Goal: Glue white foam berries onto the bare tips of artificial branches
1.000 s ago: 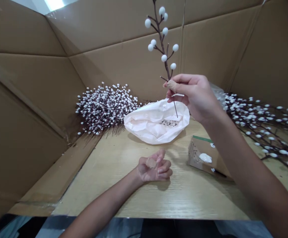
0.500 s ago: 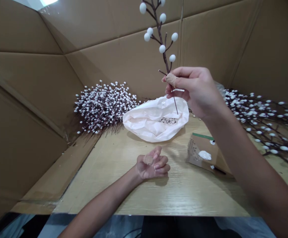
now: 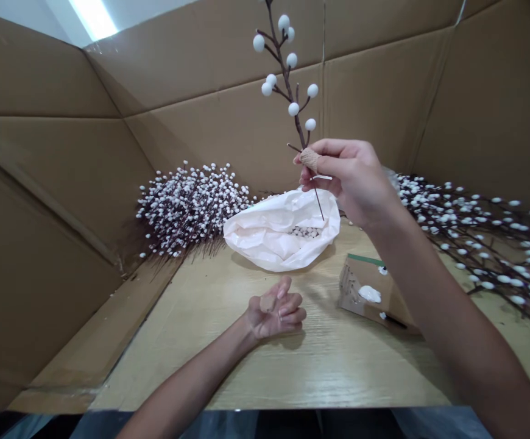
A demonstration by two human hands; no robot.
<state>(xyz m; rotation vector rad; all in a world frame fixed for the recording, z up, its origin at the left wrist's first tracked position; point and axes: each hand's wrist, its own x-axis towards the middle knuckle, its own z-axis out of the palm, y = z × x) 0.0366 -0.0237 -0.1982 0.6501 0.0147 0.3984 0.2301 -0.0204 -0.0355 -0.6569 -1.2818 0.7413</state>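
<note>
My right hand (image 3: 345, 174) is closed on the lower stem of an artificial berry branch (image 3: 287, 79), held upright above the table. The branch is dark brown with white round berries, a few bare twig ends and a thin stem end sticking out below my fingers. A tan wrap covers my right thumb. Palm up near the table, my left hand (image 3: 276, 311) has loosely curled fingers and nothing visible in it; its thumb is wrapped in tan as well. Behind it lies a white plastic bag (image 3: 265, 244), its mouth open on small whitish berries (image 3: 306, 231).
A pile of white-berry branches (image 3: 192, 207) lies at the back left, and more berry branches (image 3: 488, 244) spread along the right. A cardboard piece (image 3: 356, 277) with a blob of white glue-like paste (image 3: 370, 294) sits by my right forearm. Cardboard walls (image 3: 228, 122) surround the table (image 3: 320, 366).
The whole view has shifted slightly, so things sit lower and a little left. My right hand still holds the branch upright; my left hand stays palm up with hardly any change.
</note>
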